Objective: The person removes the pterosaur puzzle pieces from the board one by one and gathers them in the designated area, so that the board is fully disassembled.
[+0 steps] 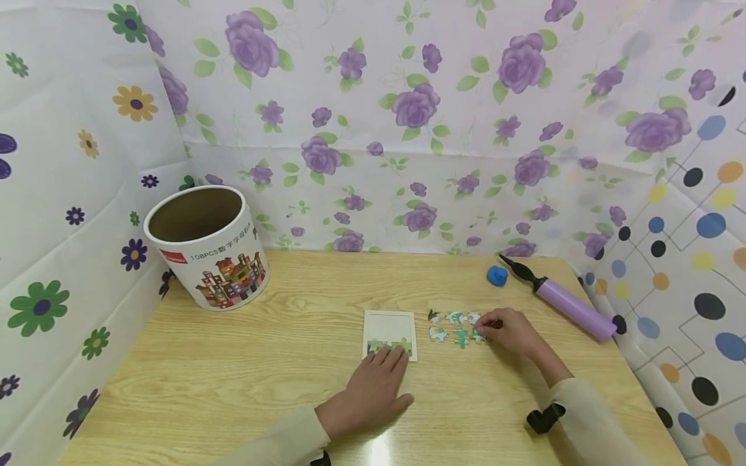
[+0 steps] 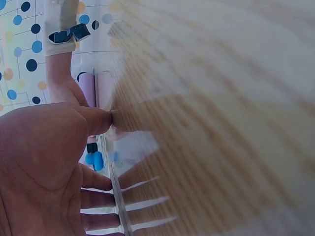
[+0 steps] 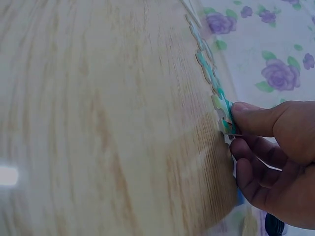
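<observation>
A small white puzzle board [image 1: 389, 330] lies on the wooden table [image 1: 280, 362], with a strip of pieces fitted along its near edge. My left hand [image 1: 373, 388] lies flat, its straight fingers resting on that near edge. To the right lie several loose teal and white puzzle pieces [image 1: 454, 327]. My right hand [image 1: 507, 329] pinches one puzzle piece [image 3: 227, 117] at the right end of the group between thumb and fingers [image 3: 256, 120]. In the left wrist view the left hand [image 2: 44, 167] presses flat beside the board's edge [image 2: 115, 191].
An open round tub [image 1: 206, 246] with a city picture stands at the back left. A blue lump [image 1: 497, 275] and a purple hand pump [image 1: 562, 301] lie at the back right. Flowered and dotted sheets wall in the table on three sides.
</observation>
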A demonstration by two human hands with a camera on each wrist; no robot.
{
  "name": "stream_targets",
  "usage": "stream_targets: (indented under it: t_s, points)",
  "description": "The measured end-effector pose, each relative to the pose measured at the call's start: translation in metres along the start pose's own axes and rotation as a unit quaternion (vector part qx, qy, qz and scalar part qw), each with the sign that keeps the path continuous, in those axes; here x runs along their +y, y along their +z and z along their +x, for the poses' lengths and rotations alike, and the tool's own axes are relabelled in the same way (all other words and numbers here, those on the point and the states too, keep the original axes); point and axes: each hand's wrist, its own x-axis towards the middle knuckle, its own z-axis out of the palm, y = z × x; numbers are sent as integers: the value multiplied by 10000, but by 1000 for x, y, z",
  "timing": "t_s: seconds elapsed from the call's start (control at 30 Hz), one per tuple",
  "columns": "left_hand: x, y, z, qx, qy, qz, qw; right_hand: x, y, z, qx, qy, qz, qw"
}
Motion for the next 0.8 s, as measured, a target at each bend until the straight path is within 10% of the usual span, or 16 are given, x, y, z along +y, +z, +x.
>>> stream_targets:
  t_s: [0.4,0.8]
  points:
    - [1,0,-2,70,25,-207,9998,-15,0,1,119,247,219,9994]
    - [3,6,1,456,96,145,9988,-62,14,21,47,-555,571,9968]
